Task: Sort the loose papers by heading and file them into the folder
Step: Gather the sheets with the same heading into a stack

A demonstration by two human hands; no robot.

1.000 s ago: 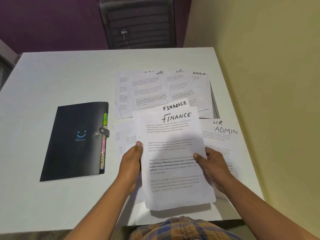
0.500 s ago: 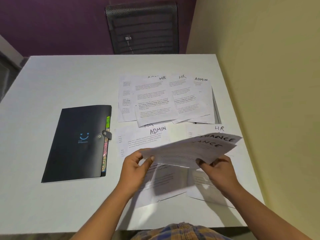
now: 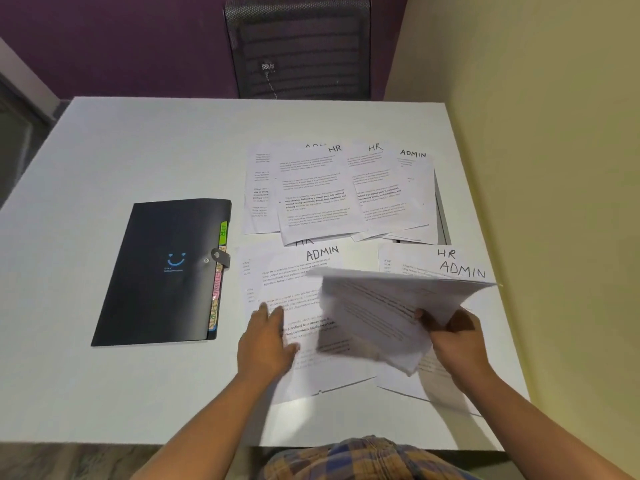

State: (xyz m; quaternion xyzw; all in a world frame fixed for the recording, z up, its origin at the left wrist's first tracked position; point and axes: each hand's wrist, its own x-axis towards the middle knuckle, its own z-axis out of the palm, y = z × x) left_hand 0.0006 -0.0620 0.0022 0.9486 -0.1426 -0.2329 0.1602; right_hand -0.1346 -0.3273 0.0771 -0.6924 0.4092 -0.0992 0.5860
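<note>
Head view: my right hand (image 3: 457, 341) pinched a sheaf of papers (image 3: 381, 313) above the table (image 3: 138, 150), my left hand (image 3: 266, 341) lay spread on an ADMIN sheet (image 3: 311, 271), and the closed folder (image 3: 162, 271) lay left of both, long axis running away, nearer my left hand.

Matt white paper sheets (image 3: 388, 313), smooth black plastic folder (image 3: 166, 271), smooth white table (image 3: 138, 150).
</note>
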